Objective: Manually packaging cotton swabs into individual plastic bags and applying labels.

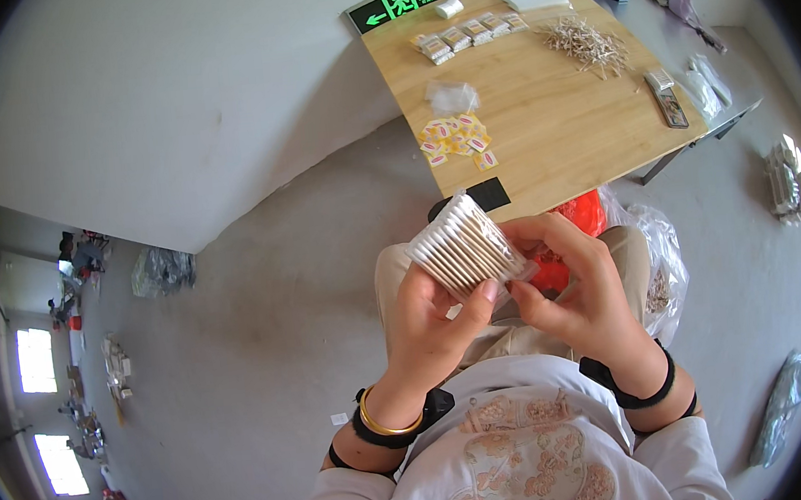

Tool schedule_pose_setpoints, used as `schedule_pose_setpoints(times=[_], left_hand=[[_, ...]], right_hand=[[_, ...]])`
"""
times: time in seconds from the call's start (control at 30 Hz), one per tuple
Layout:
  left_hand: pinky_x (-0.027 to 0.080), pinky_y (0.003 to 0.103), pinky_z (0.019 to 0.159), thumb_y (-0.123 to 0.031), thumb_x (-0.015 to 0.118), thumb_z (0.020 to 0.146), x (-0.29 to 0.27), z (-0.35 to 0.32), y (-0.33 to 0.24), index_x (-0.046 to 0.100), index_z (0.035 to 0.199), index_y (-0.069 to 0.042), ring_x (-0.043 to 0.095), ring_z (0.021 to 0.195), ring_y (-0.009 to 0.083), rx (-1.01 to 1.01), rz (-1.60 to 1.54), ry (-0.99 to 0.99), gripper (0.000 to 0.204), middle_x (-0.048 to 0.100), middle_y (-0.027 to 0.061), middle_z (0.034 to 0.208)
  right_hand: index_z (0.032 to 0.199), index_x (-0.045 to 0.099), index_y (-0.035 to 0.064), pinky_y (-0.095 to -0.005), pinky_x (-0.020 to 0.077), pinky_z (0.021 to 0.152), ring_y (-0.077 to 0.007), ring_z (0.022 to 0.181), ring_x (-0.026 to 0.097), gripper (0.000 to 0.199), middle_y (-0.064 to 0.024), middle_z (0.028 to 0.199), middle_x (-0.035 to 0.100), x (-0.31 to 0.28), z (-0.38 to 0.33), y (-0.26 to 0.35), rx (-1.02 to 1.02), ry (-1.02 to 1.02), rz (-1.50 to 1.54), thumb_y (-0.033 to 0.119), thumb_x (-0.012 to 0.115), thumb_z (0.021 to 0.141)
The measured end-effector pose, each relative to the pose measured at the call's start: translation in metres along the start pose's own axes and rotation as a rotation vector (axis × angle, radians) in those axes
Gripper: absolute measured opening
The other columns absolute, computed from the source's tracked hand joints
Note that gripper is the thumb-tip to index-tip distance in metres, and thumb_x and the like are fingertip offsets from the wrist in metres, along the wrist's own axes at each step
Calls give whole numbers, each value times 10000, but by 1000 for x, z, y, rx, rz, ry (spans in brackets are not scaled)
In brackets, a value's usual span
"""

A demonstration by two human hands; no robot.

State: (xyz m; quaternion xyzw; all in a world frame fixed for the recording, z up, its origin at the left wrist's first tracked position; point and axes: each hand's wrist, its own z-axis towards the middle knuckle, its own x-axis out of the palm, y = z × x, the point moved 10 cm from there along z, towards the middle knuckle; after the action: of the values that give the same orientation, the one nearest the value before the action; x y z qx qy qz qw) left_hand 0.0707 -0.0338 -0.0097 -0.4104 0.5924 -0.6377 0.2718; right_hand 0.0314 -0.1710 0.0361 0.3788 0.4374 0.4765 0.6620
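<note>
Grey concrete floor surrounded a wooden table (551, 122) carrying small yellow packets (455, 139), a heap of loose wooden sticks (584, 43) and a row of small wrapped packs (469, 34). Above the lap, the left hand (430, 319) gripped a clear pack of cotton swabs (462, 245), tips facing up, steadying it. The right hand (580, 287) pinched the pack's edge, fingers closed on the wrapping.

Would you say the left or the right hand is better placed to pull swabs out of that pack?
Probably the right hand: its fingertips sit at the cotton swab pack's edge, while the left hand is wrapped underneath, supporting it.
</note>
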Motion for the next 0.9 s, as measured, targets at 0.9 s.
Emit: schedule_pose_setpoints(times=[0.9], left_hand=[[520, 327, 962, -30, 651, 910, 2, 4, 2, 332, 1393, -2, 571, 1153, 149, 68, -122, -12, 580, 526, 96, 1290]], right_hand=[[1232, 646, 54, -345, 424, 806, -238, 891, 609, 539, -68, 931, 654, 1, 1, 12, -99, 36, -198, 4, 726, 702]])
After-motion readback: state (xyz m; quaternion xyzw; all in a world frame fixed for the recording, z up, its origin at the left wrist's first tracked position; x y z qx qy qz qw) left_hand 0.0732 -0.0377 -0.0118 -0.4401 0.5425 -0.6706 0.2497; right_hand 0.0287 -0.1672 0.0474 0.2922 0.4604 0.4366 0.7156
